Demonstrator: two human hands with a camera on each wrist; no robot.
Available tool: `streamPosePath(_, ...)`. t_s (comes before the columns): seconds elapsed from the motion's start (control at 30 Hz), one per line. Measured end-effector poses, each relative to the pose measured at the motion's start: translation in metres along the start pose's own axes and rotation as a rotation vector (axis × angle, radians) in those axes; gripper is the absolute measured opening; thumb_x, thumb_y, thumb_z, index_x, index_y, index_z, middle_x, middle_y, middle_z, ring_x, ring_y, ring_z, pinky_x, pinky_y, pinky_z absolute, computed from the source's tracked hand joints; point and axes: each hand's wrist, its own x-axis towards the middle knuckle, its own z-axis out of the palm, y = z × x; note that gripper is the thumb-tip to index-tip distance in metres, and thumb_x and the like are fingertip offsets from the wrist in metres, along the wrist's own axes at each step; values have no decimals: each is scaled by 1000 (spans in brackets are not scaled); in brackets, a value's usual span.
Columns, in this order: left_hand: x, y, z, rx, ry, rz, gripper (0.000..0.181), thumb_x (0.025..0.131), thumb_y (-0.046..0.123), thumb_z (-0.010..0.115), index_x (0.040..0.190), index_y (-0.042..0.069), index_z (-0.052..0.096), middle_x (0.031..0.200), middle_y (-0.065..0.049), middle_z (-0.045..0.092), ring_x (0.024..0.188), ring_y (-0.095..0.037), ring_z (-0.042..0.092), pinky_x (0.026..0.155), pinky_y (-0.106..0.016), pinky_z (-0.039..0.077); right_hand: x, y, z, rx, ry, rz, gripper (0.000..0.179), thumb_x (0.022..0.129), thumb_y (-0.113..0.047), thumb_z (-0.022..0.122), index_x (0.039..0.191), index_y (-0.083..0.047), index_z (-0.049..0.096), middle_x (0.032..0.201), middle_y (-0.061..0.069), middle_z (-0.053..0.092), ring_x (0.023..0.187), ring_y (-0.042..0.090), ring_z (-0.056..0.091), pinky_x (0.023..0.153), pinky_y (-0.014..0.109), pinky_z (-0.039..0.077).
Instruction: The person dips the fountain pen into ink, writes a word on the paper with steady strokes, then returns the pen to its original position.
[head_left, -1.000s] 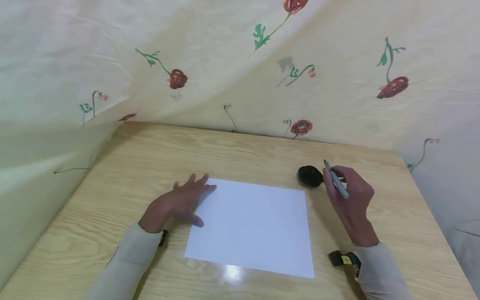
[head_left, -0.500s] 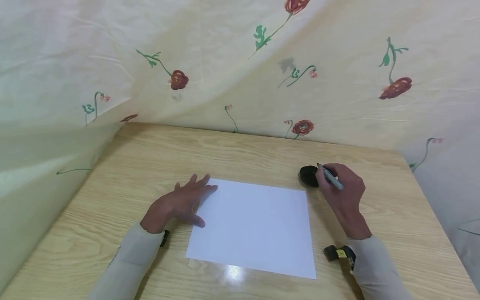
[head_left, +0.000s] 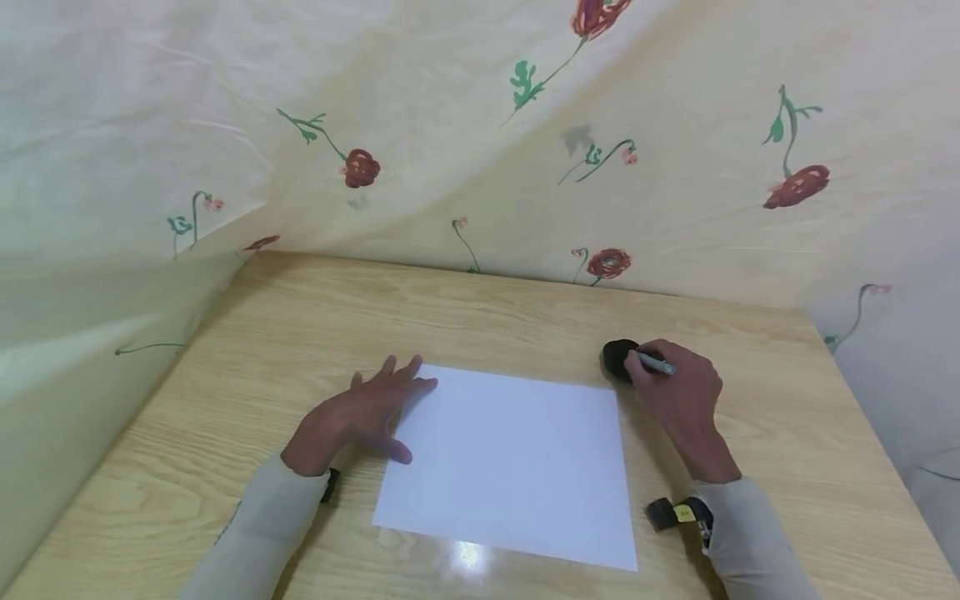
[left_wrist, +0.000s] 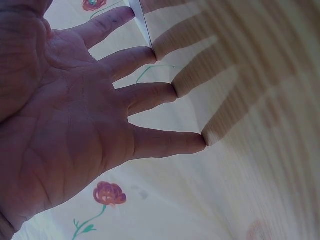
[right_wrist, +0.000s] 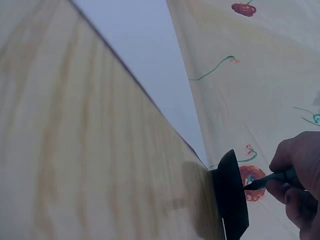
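Note:
A white sheet of paper (head_left: 513, 471) lies on the wooden table. My left hand (head_left: 360, 418) rests at the sheet's upper left edge, fingers spread and fairly straight; the left wrist view shows its fingertips (left_wrist: 195, 142) touching the surface. My right hand (head_left: 684, 398) pinches a grey-green pen (head_left: 658, 363) between thumb and fingers. Beyond the paper's upper right corner sits a small black rounded object (head_left: 617, 360), its kind unclear. In the right wrist view the dark tip of the pen (right_wrist: 274, 178) is at the side of the black object (right_wrist: 232, 197); whether they touch, I cannot tell.
Cream cloth (head_left: 450, 108) printed with red flowers hangs behind the table (head_left: 420, 312) and along its sides. A black device with a yellow label (head_left: 675, 513) is strapped to the right wrist. Light glares off the table below the paper.
My right hand has moved left and slightly downward, bringing the pen's tip to the black object. The pen now lies flatter. My left hand keeps its place on the paper.

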Motion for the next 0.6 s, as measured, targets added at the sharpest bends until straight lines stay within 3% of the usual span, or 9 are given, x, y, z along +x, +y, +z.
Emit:
streamPosePath(0.3,2,-1,1,-11,-2,13,106,71,29,91,157,14,31,166,-15,5,149,-44,-4,106,-78,5,0,2,-2,-33,-69,71,14,84,-20,64,81,-10,75,65,4,67,56,25,59,46,35,38)
streamPosePath(0.6,3,-1,-1,1,4,2,105,71,29,91,157,14,31,166,-15,6,150,-44,-3,106,-78,6,5,5,2,-50,-146,53,16,85,-21,66,83,-8,75,71,9,71,60,28,64,44,35,40)
